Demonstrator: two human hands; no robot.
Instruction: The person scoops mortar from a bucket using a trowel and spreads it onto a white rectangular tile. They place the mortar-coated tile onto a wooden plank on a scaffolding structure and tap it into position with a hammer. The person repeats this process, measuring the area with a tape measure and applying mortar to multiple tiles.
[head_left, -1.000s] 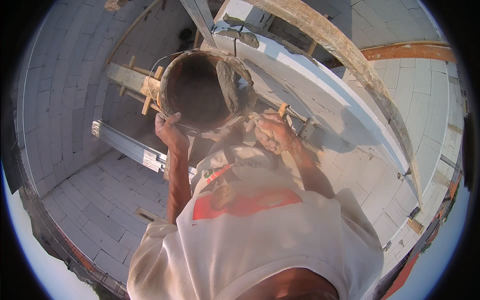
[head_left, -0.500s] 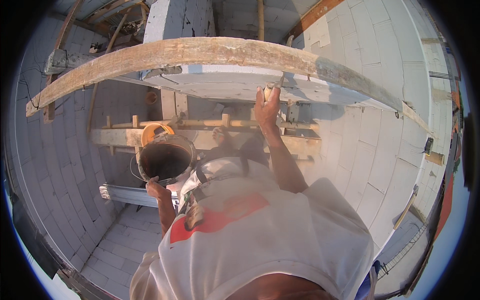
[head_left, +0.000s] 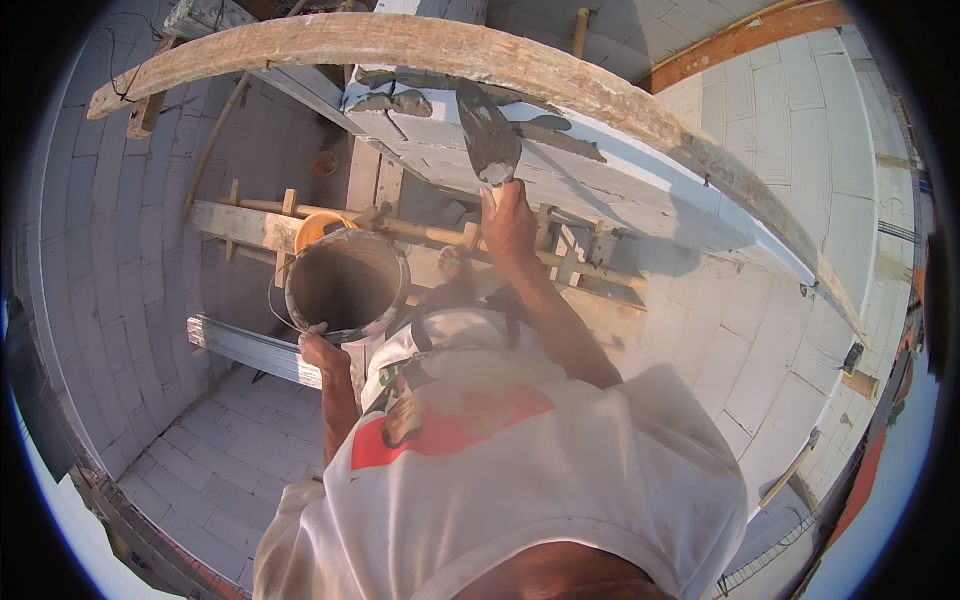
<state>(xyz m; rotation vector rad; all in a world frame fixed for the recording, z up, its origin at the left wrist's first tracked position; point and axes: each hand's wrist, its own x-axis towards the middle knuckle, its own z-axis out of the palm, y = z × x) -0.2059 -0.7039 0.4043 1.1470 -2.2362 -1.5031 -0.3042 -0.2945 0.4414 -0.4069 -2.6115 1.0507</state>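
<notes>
My right hand (head_left: 510, 228) is closed round the handle of a trowel (head_left: 487, 138). Its grey, mortar-smeared blade lies against the upper face of a white block wall (head_left: 440, 135). Wet grey mortar (head_left: 562, 140) is spread in patches beside the blade and along the wall's top edge. My left hand (head_left: 325, 350) grips the near rim of a dark bucket (head_left: 347, 284), which is tilted so that its mouth faces up toward me. The inside of the bucket is in shadow, so its contents are hard to make out.
A long wooden plank (head_left: 420, 42) runs across in front of the wall top. Below are a timber and bamboo scaffold (head_left: 420, 230), an orange container (head_left: 322, 228) behind the bucket and metal profiles (head_left: 255, 350). Block walls (head_left: 110, 270) rise on both sides.
The trowel blade, earlier mostly hidden behind the plank, now shows flat against the wall. My right hand has shifted slightly left, and mortar patches now show on the wall. The view has turned.
</notes>
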